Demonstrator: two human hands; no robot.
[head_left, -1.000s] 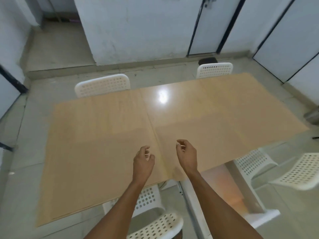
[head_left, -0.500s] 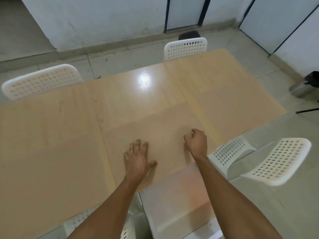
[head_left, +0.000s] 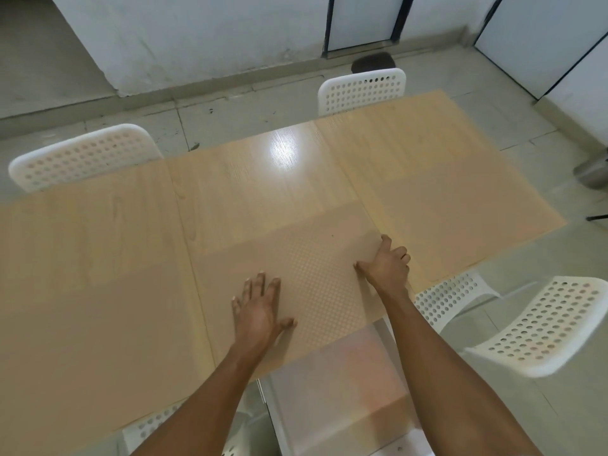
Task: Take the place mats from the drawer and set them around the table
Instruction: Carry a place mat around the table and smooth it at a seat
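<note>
Two hands work one tan, dotted, rectangular place mat (head_left: 312, 278) at the pale wooden surface's (head_left: 98, 251) near edge. My left hand (head_left: 258, 311) presses flat, fingers straight, pinning it. My right hand (head_left: 388, 264) curls fingers at the mat's right edge, probably squaring it.

walls (head_left: 197, 37): white, scuffed | floor (head_left: 230, 110): pale tile | chairs (head_left: 362, 90): white perforated | dark object (head_left: 373, 62), possibly a mat, by door

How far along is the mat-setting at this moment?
Looks done: several tan place mats already lie on the table, including a large one at the left and one at the far right. In hand: the dotted mat at the near edge, left hand pressing flat on it, right hand at its right edge. Left: final alignment; the drawer is out of view.
</note>
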